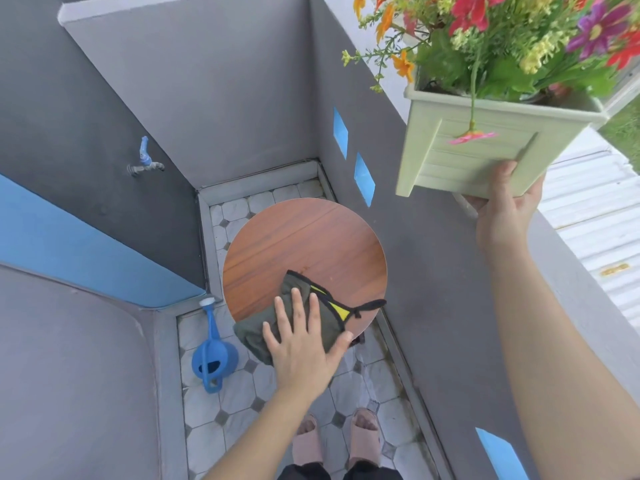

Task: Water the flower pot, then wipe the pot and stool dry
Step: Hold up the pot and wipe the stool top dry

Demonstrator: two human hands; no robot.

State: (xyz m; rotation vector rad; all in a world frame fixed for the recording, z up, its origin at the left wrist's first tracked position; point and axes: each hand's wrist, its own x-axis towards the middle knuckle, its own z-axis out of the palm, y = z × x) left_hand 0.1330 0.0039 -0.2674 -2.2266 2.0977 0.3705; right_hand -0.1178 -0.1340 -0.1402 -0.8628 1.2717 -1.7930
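Woodgrain round stool (298, 244) (crumpled cloth (251, 336))

Pale green slatted flower pot (485, 157), packed with red, purple, orange and yellow flowers (519, 29). Reddish-brown wood-grain stool (294, 244), olive cloth (304, 317) with black trim and a yellow patch, bright blue watering can (213, 358). Whitish octagon floor tiles (239, 393) with little dark squares, grey walls (207, 98) with blue diamonds.

green cloth (298, 280) lies on the stool (298, 244), watering can (211, 358) on the tiled floor (239, 393).
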